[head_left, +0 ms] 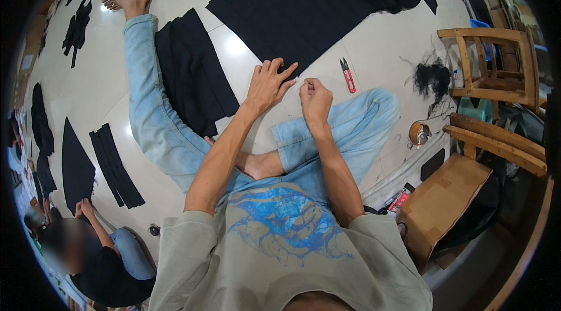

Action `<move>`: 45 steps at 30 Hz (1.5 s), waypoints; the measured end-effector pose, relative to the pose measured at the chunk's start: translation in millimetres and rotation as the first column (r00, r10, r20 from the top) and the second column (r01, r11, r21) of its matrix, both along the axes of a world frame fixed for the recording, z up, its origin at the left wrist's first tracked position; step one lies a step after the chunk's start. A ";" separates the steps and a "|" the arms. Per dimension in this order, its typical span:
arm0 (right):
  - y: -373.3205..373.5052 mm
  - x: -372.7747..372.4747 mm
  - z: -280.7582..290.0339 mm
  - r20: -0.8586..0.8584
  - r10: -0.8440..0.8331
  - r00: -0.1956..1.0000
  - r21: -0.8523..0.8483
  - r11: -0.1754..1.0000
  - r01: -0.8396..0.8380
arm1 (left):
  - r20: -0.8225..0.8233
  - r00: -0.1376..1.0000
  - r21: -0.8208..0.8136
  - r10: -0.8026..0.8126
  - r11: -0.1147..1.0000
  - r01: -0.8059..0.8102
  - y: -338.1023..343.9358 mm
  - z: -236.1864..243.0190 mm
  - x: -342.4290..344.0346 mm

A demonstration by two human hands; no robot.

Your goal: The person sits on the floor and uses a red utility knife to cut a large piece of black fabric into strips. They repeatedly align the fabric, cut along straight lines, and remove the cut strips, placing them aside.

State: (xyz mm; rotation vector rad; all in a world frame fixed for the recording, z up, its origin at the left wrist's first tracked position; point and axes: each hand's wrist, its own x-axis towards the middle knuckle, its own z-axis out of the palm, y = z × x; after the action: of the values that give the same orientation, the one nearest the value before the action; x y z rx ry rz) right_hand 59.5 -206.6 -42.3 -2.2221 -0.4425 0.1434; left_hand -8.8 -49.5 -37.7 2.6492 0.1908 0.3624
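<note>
A large black cloth (304,10) lies spread on the floor ahead of me, one corner pointing toward me. My left hand (270,84) rests at that corner with its fingers apart, the fingertips touching the cloth's near edge. Just right of the corner, my right hand (315,99) is closed in a pinch. What it pinches, if anything, is too small to make out. Red-handled thread snips (347,75) lie on the floor to the right of my right hand. A folded black cloth (193,68) lies to the left, beside my outstretched leg.
A tangle of black threads (432,80) lies right of the snips, near a wooden chair (497,71). A cardboard box (447,200) stands at lower right. Black cut pieces (117,165) lie at left, where another person (111,258) sits handling a dark piece (77,165).
</note>
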 end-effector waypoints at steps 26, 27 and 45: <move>-3.0 4.8 -2.4 -0.516 -0.121 0.848 0.364 0.865 0.346 | 0.010 0.999 -0.047 0.036 0.998 -0.036 -1.1 1.1 -0.8; -2.6 4.4 0.8 -0.546 -0.100 0.832 0.368 0.864 0.345 | -0.003 0.999 -0.045 0.039 0.998 -0.039 -0.8 1.1 -0.8; -10.2 -10.8 12.8 -0.676 -0.020 0.737 0.402 0.828 0.391 | -0.028 0.999 -0.081 0.016 0.997 -0.019 -2.2 8.8 -3.0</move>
State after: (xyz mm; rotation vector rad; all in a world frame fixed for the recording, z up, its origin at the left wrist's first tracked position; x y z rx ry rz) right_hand 48.8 -216.7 -29.6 -1.5214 0.1667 0.5829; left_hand -11.8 -51.7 -28.9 2.5746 0.2327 0.3173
